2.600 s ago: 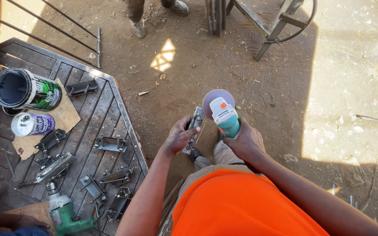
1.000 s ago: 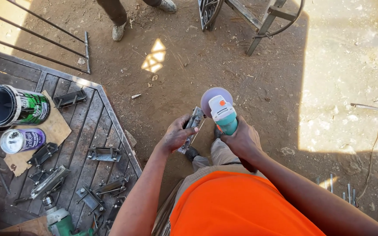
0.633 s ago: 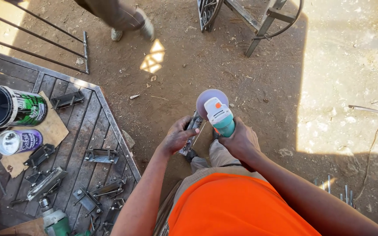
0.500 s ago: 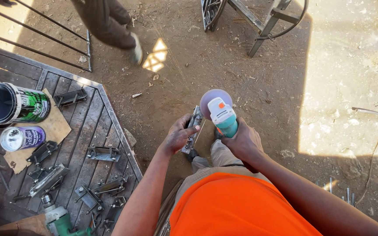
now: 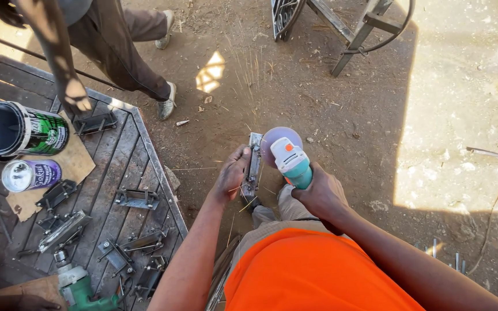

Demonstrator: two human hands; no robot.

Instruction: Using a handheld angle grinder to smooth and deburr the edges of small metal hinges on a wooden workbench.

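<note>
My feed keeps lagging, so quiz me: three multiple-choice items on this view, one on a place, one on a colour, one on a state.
1. Where does the metal bracket being ground sit?
A. In the left hand
B. On the wooden platform
C. Inside a can

2. What colour is the grinder body?
A. Red
B. Teal
C. Black

3. Is the grinder cutting?
A. Yes
B. No
C. Lying on the ground

Answers: 1 A, the left hand grips it beside the disc; 2 B, teal under the right hand; 3 A, sparks fly up over the dirt.

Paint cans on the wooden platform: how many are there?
2. A large dark can lies at the platform's left edge; a smaller purple can lies just below it on cardboard. Others may be out of frame.
</note>
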